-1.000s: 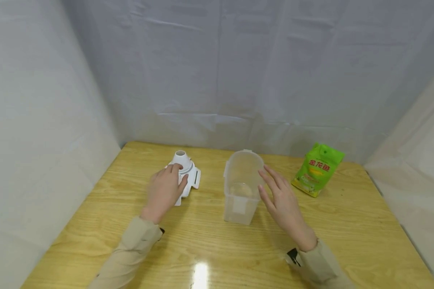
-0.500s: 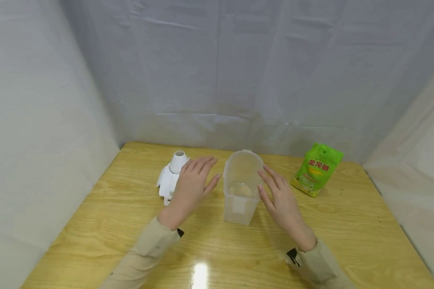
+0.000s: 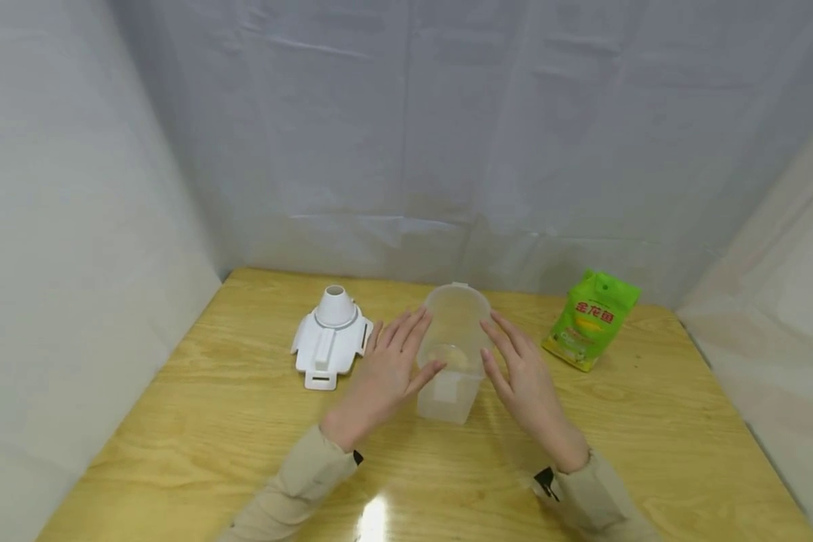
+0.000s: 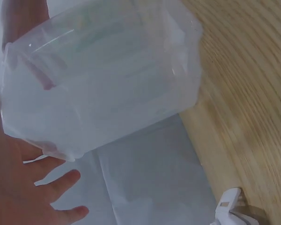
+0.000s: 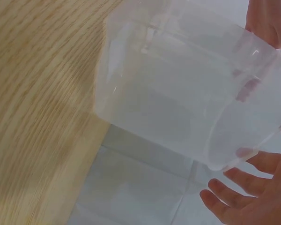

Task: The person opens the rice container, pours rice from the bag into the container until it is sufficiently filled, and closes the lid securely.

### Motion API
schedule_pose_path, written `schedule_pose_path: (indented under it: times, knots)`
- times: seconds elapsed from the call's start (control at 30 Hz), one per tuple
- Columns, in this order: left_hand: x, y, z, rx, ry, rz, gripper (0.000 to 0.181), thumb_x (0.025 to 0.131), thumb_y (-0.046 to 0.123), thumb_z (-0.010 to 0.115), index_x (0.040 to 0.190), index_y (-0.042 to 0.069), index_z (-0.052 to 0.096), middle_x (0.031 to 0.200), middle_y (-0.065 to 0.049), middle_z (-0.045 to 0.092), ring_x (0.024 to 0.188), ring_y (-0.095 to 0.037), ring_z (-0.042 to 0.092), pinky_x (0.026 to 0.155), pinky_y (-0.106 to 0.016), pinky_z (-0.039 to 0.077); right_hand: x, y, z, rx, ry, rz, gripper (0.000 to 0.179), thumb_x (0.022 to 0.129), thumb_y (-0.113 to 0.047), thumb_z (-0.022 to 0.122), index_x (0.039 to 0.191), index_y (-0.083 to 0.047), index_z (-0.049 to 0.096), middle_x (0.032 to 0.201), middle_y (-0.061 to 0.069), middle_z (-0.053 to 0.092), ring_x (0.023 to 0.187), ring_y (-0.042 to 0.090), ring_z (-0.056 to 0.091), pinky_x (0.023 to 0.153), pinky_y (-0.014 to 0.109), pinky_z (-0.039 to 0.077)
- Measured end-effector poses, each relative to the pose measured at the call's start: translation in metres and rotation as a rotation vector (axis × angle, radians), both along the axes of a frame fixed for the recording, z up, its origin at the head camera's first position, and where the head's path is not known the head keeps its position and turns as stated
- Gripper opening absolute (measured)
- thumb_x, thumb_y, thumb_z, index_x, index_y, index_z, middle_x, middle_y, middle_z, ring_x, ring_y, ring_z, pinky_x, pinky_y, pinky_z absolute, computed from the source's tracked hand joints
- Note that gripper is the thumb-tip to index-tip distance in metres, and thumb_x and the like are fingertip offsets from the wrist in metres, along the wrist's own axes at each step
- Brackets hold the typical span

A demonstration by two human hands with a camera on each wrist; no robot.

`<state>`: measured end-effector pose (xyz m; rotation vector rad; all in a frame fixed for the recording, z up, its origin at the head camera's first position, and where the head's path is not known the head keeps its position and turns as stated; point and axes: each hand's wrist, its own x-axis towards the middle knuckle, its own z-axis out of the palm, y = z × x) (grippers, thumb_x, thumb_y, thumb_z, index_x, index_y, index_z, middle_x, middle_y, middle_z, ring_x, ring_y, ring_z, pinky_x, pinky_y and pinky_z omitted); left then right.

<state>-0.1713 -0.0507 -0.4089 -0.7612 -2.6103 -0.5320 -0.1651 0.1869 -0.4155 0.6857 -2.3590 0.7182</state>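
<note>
Container (image 3: 464, 388) of cloudy plastic stands upright on the wooden table (image 3: 257, 467), its mouth facing up, between two hands. The left hand (image 3: 382, 376) is at its left side near the top, fingers spread and nearly straight along the rim, thumb reaching across the front edge. The right hand (image 3: 525, 376) lies along the opposite side, fingers also loosely extended, their tips at the upper wall. Neither hand is curled tight; the container sits in the gap between the two palms, and whether the fingers press on it or only rest there, I cannot tell. To the left of the left hand, a white lid (image 3: 325, 348) with a cone-shaped spout lies flat, apart from the container. Beyond the right hand, a green bag (image 3: 591, 322) stands near the back.
</note>
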Motion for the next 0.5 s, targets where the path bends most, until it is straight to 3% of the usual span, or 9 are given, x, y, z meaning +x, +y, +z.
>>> schedule_pose_path:
  times: [0.1, 0.27, 0.33, 0.5]
  knots:
    - [0.003, 0.003, -0.001, -0.009, 0.029, 0.033, 0.092, 0.099, 0.070, 0.003, 0.157, 0.006, 0.034, 0.162, -0.012, 0.036, 0.147, -0.035, 0.036, 0.120, -0.063, 0.021, 0.000, 0.000, 0.000, 0.004, -0.007, -0.001, 0.044, 0.104, -0.022, 0.056, 0.143, -0.001, 0.055, 0.152, 0.020, 0.047, 0.130, 0.042, 0.052, 0.103, 0.061, 0.046]
    - [0.004, 0.006, -0.005, -0.025, 0.217, 0.069, 0.086, 0.104, 0.063, 0.006, 0.149, 0.003, 0.048, 0.153, -0.013, 0.048, 0.141, -0.034, 0.044, 0.116, -0.063, 0.030, -0.001, 0.001, -0.001, 0.006, -0.030, 0.001, 0.045, 0.104, -0.021, 0.056, 0.145, -0.003, 0.054, 0.153, 0.018, 0.046, 0.131, 0.041, 0.051, 0.102, 0.061, 0.047]
    - [0.005, 0.007, -0.005, -0.018, 0.256, 0.069, 0.085, 0.105, 0.061, 0.007, 0.146, 0.002, 0.051, 0.151, -0.014, 0.051, 0.139, -0.034, 0.046, 0.115, -0.062, 0.031, -0.001, 0.001, -0.001, 0.006, -0.033, 0.002, 0.045, 0.104, -0.021, 0.056, 0.145, -0.003, 0.054, 0.153, 0.018, 0.046, 0.131, 0.041, 0.051, 0.102, 0.062, 0.047]
    - [0.007, 0.011, -0.008, 0.016, 0.230, 0.072, 0.083, 0.106, 0.060, 0.008, 0.148, 0.000, 0.047, 0.153, -0.015, 0.048, 0.141, -0.035, 0.044, 0.117, -0.062, 0.028, -0.001, 0.002, -0.001, 0.006, -0.029, 0.004, 0.044, 0.105, -0.021, 0.054, 0.145, -0.003, 0.053, 0.153, 0.018, 0.046, 0.132, 0.041, 0.050, 0.103, 0.061, 0.045]
